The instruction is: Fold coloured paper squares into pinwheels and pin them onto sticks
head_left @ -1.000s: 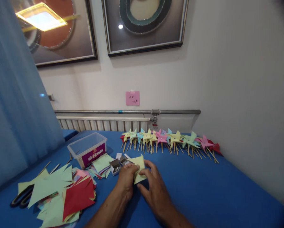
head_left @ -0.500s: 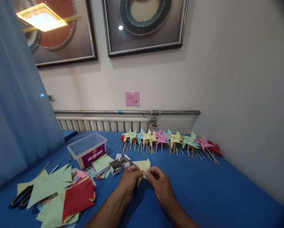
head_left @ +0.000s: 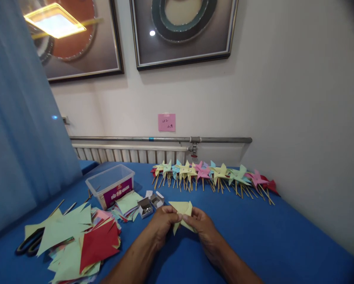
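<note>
A pale yellow paper pinwheel (head_left: 180, 207), partly folded, is held up between my two hands over the blue table. My left hand (head_left: 164, 221) pinches it near the centre with thumb and fingers. From the other side my right hand (head_left: 201, 223) grips it, the thumb beside the left thumb at the middle. Its points stick out above and below my fingers; the fingers behind the paper are hidden. Just left of my left hand are two small open boxes, one (head_left: 145, 208) with shiny metal pins inside and another (head_left: 157, 200) behind it.
Finished pinwheels on sticks (head_left: 203, 172) lie in a row along the back. At left are a clear plastic tub (head_left: 110, 182), stacked paper squares (head_left: 128, 204), loose cut sheets (head_left: 66, 232), a red sheet (head_left: 98, 245) and black-handled scissors (head_left: 31, 242). A blue curtain (head_left: 25, 130) hangs at far left.
My right hand has moved slightly, and its thumb now presses at the paper's centre. More of the folded paper shows at the lower right. The view has shifted a little.
</note>
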### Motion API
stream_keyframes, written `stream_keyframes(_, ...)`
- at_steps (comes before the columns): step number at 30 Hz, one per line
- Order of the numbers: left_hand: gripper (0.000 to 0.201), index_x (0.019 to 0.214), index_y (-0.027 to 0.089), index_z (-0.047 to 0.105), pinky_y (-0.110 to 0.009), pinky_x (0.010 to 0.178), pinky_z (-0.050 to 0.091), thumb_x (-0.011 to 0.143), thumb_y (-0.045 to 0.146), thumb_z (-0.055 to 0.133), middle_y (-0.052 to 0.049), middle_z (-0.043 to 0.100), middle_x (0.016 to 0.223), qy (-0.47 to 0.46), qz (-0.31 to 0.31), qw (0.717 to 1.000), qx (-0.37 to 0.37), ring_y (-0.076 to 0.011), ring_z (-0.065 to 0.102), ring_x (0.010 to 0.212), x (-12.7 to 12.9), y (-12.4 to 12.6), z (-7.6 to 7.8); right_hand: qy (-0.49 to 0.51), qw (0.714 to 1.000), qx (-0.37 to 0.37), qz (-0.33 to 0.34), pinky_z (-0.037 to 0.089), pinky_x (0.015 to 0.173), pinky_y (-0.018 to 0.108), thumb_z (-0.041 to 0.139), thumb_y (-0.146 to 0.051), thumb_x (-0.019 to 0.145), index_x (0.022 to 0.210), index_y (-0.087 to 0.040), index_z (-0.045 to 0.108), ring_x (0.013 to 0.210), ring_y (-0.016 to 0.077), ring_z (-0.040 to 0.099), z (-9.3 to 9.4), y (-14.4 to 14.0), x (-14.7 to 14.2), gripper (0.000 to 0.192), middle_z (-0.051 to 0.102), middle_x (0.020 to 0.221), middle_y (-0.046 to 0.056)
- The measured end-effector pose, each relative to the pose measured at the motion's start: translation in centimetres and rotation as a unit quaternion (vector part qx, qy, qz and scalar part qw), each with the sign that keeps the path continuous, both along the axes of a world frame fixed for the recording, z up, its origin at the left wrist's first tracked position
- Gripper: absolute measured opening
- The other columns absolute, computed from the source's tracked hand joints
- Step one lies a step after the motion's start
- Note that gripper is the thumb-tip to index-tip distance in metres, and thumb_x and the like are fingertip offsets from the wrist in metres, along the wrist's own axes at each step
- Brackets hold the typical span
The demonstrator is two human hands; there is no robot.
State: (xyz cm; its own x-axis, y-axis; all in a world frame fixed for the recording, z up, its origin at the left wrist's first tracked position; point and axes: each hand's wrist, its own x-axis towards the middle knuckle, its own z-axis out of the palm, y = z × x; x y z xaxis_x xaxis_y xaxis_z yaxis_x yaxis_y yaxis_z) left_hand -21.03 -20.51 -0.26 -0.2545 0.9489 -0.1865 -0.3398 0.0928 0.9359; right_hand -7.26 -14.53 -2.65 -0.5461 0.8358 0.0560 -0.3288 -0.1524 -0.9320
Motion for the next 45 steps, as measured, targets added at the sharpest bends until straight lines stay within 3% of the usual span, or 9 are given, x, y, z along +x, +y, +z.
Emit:
stream_keyframes(6,0.026,0.060,0.017,0.062,-0.025,0.053,0.034,0.047,0.029,0.081,-0.001,0.063,0.051,0.013,-0.008,1.000,-0.006,-0.0119,0.050,0.047,0.1,-0.3,0.3,-0.007,0.998,-0.021,0.066,0.054,0.093,0.042,0.088,-0.042,0.070,0.101,-0.017,0.078,0.091,0.0276,0.076,1.6,-0.7,0.9,0.042,0.081,0.098,0.010)
stream_keyframes(12,0.031,0.062,0.017,0.063,-0.025,0.054,0.034,0.052,0.035,0.086,-0.001,0.064,0.054,0.040,-0.015,0.999,-0.011,-0.0115,0.050,0.050,0.0,-0.3,0.3,-0.019,1.000,-0.014,0.015,0.056,0.086,0.041,0.088,-0.040,0.068,0.096,-0.017,0.079,0.082,0.0263,0.076,0.7,-0.5,0.3,0.038,0.081,0.090,0.008)
stream_keyframes(19,0.037,0.062,0.017,0.062,-0.024,0.051,0.031,0.051,0.040,0.089,0.000,0.062,0.052,0.069,-0.021,0.997,-0.007,-0.0093,0.045,0.046,-0.2,0.1,0.0,-0.031,0.999,-0.009,-0.031,0.057,0.084,0.039,0.087,-0.042,0.068,0.104,-0.016,0.077,0.090,0.0292,0.076,0.6,-0.6,0.1,0.046,0.082,0.093,0.009)
stream_keyframes(27,0.036,0.064,0.015,0.063,-0.024,0.052,0.031,0.051,0.040,0.085,0.001,0.061,0.052,0.077,-0.001,0.997,-0.006,-0.0094,0.046,0.047,-0.1,0.2,-0.2,-0.021,0.998,-0.041,-0.030,0.054,0.095,0.045,0.092,-0.042,0.061,0.102,-0.016,0.077,0.098,0.0323,0.075,0.7,-0.7,0.0,0.051,0.082,0.100,0.010)
stream_keyframes(32,0.026,0.074,0.015,0.065,-0.026,0.056,0.038,0.062,0.034,0.078,0.000,0.063,0.061,0.122,0.031,0.992,0.007,-0.0119,0.052,0.053,-0.7,0.3,0.2,-0.044,0.999,-0.017,-0.014,0.055,0.089,0.043,0.088,-0.043,0.064,0.105,-0.016,0.077,0.094,0.0317,0.075,-0.1,-0.2,-0.2,0.050,0.082,0.094,0.009)
stream_keyframes(34,0.024,0.089,0.014,0.070,-0.028,0.067,0.046,0.069,0.027,0.073,-0.004,0.070,0.077,0.215,0.075,0.972,0.064,-0.0159,0.062,0.068,-1.1,0.1,0.8,-0.060,0.998,0.003,0.007,0.054,0.084,0.039,0.086,-0.041,0.064,0.102,-0.016,0.077,0.089,0.0291,0.074,-0.3,-0.2,-0.3,0.047,0.081,0.090,0.008)
stream_keyframes(36,0.028,0.101,0.017,0.073,-0.032,0.083,0.050,0.073,0.019,0.068,-0.007,0.074,0.097,0.347,0.091,0.922,0.146,-0.0201,0.066,0.090,-1.5,-0.3,1.4,-0.073,0.997,0.025,0.030,0.052,0.078,0.035,0.084,-0.038,0.065,0.097,-0.015,0.077,0.082,0.0244,0.072,-0.4,-0.3,-0.3,0.039,0.080,0.087,0.007)
stream_keyframes(40,0.022,0.091,0.021,0.075,-0.036,0.093,0.048,0.081,0.009,0.059,-0.005,0.074,0.098,0.518,0.040,0.814,0.261,-0.0207,0.065,0.099,-1.6,-0.9,1.8,-0.092,0.993,0.050,0.055,0.047,0.070,0.029,0.082,-0.037,0.067,0.088,-0.015,0.075,0.073,0.0182,0.066,-0.7,-0.2,-0.5,0.031,0.076,0.082,0.004)
stream_keyframes(45,0.021,0.082,0.020,0.070,-0.036,0.090,0.048,0.082,0.004,0.057,-0.005,0.073,0.098,0.554,0.034,0.784,0.280,-0.0201,0.065,0.096,-1.3,-1.1,1.5,-0.100,0.994,-0.004,0.041,0.044,0.067,0.028,0.089,-0.043,0.057,0.079,-0.016,0.071,0.065,0.0146,0.059,-0.4,0.2,-0.4,0.039,0.069,0.070,0.000)
